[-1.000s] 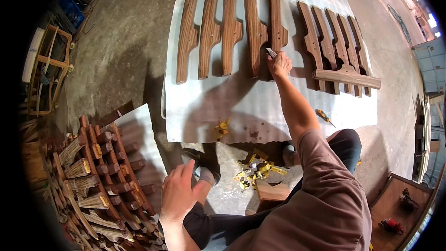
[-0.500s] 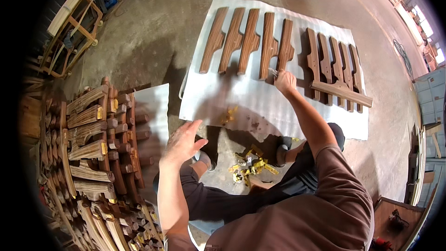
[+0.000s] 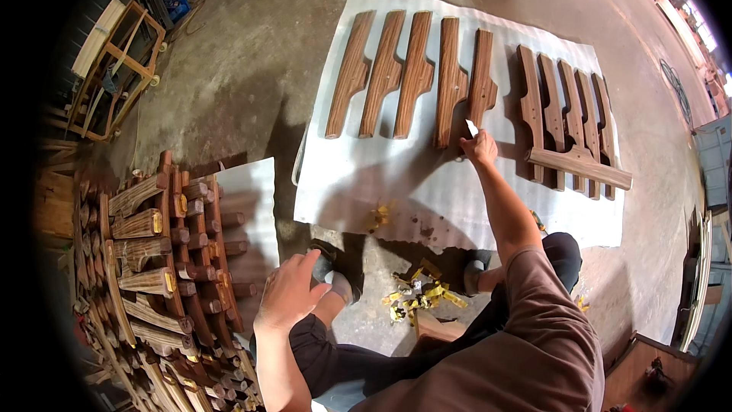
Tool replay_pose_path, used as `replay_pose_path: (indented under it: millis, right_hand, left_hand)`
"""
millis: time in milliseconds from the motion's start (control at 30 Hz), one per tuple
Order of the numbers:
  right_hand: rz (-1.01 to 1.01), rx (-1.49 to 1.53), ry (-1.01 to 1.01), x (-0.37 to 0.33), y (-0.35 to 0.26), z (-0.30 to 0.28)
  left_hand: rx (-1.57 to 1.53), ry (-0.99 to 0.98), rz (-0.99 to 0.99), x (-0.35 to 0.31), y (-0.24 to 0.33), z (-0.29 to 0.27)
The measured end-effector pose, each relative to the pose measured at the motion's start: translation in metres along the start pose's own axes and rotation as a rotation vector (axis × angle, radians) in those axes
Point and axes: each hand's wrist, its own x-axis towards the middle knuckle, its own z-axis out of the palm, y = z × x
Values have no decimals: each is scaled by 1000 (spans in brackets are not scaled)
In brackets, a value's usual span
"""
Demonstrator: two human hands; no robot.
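My right hand (image 3: 479, 148) is closed around a small flat pale piece (image 3: 472, 128) that juts out past the fingers; its kind is unclear. It is at the near end of a brown wooden part (image 3: 482, 84), the rightmost of several long notched parts (image 3: 415, 76) lying side by side on a white foam sheet (image 3: 343, 183). The hand hides that part's near end. My left hand (image 3: 291, 290) hovers above my left knee, fingers stretched and thumb apart, with nothing in it.
Further right on the sheet lie several narrower wooden parts (image 3: 550, 99), with one crosswise piece (image 3: 579, 168) over their near ends. A tall stack of wooden parts (image 3: 145, 252) stands at left. Yellow scraps (image 3: 424, 294) litter the floor between my feet. A wheeled wooden frame (image 3: 122, 69) stands far left.
The view has shifted slightly. My right hand has turned, and the pale piece now points up and left from it. My left hand stays raised and has sunk a little in view.
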Motion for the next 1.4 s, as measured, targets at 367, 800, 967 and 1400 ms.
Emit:
replay_pose_path:
  millis: [367,800,967,1400]
  right_hand:
    - [-74,33,8,14,5,13]
    - [-163,61,54,11,-16,28]
    - [-106,108,4,8,-22,32]
    - [-555,-313,-482,-64,-27,-63]
  left_hand:
    - [28,65,128,8,8,-2]
    - [-4,-7,81,10,7,-4]
    - [-34,-36,57,9,8,-2]
    - [-184,473,562,-11,80,-10]
